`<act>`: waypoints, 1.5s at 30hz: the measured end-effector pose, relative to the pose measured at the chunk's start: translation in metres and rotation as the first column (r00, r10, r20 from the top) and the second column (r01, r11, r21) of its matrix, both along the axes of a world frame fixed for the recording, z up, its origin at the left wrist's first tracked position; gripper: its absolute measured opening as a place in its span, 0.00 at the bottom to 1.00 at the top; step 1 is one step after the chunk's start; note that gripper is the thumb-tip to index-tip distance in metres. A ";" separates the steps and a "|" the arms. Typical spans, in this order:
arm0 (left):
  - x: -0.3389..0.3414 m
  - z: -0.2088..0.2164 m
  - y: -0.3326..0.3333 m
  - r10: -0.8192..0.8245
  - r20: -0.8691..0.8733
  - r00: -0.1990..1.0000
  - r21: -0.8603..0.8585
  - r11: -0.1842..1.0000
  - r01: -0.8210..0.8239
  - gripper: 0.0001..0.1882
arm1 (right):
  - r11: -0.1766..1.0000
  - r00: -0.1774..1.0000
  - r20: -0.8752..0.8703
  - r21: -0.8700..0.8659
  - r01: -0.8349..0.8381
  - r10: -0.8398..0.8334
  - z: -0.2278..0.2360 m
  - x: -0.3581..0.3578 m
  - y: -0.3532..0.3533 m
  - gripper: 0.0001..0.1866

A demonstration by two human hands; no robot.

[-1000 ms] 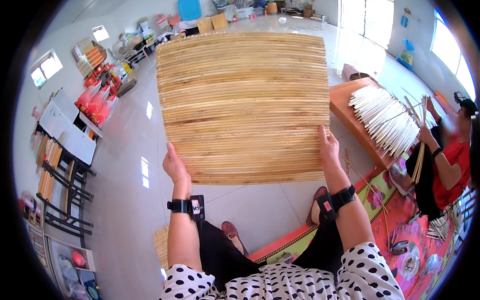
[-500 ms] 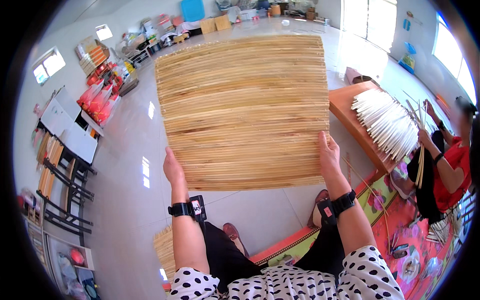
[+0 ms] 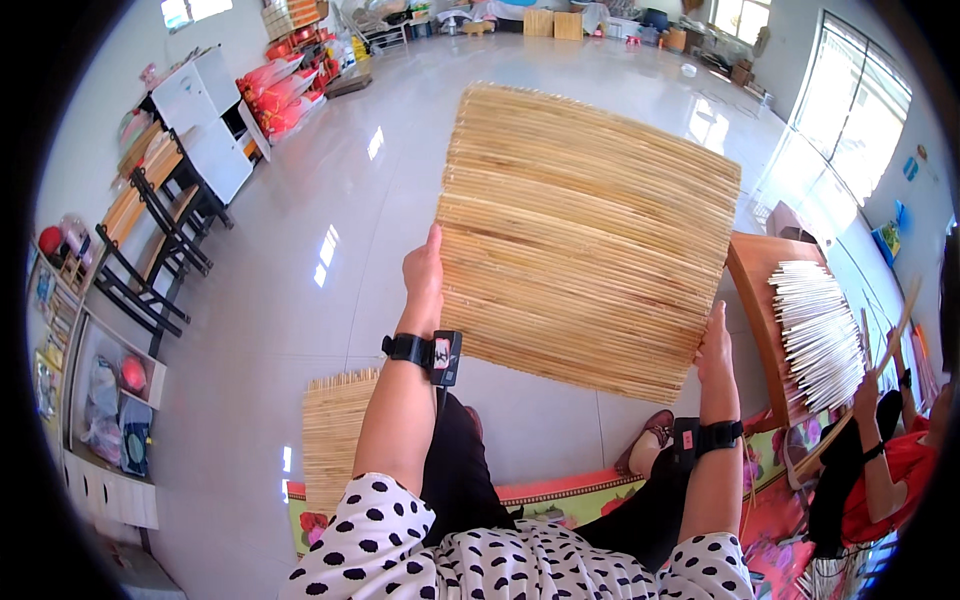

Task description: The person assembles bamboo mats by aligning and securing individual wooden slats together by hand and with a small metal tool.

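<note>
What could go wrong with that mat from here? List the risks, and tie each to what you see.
1. The slatted mat is held only at its side edges, by the left hand and right hand, so it might slip or tilt further if either loosens.
2. Swung rightward, it may knock the wooden table or pale sticks.
3. The second mat, lying low on the left, could get stepped on.

i see a squarish mat [image 3: 590, 245] of straw-coloured stalks [image 3: 560, 290], brown-streaked, held up flat and unrolled, slanting down toward the right; its side edges seem stitched, though i can't tell clearly.
</note>
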State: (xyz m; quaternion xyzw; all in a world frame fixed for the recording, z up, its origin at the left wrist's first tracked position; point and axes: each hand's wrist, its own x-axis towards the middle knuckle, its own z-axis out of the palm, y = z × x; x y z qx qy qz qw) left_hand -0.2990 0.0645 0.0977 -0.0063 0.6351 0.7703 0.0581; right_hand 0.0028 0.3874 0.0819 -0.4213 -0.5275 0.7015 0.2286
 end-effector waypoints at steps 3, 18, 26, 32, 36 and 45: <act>0.007 0.011 0.002 -0.019 -0.025 0.999 0.019 1.000 0.019 0.27 | 0.999 0.995 0.094 -0.038 0.018 -0.015 0.002 0.001 0.007 0.40; 0.016 0.021 0.000 -0.233 -0.016 0.972 0.031 0.972 0.233 0.28 | 0.928 0.878 -0.308 -0.041 0.372 -0.365 0.010 -0.006 -0.003 0.37; 0.004 0.012 -0.008 -0.292 0.053 0.955 -0.138 0.945 0.297 0.34 | 0.958 0.871 -0.401 -0.153 0.242 -0.284 0.010 -0.002 -0.002 0.32; 0.008 0.009 -0.001 -0.225 0.024 0.974 0.109 0.969 0.221 0.31 | 0.975 0.891 -0.396 -0.106 0.194 -0.221 0.009 -0.002 0.000 0.31; 0.007 0.005 -0.003 -0.170 -0.026 0.985 0.261 0.950 0.171 0.28 | 0.982 0.911 -0.369 -0.024 0.190 -0.185 0.009 -0.007 -0.005 0.34; 0.013 0.020 0.005 0.008 -0.075 0.997 0.290 0.957 0.014 0.27 | 0.956 0.980 -0.078 0.220 0.196 -0.183 0.007 -0.006 -0.006 0.41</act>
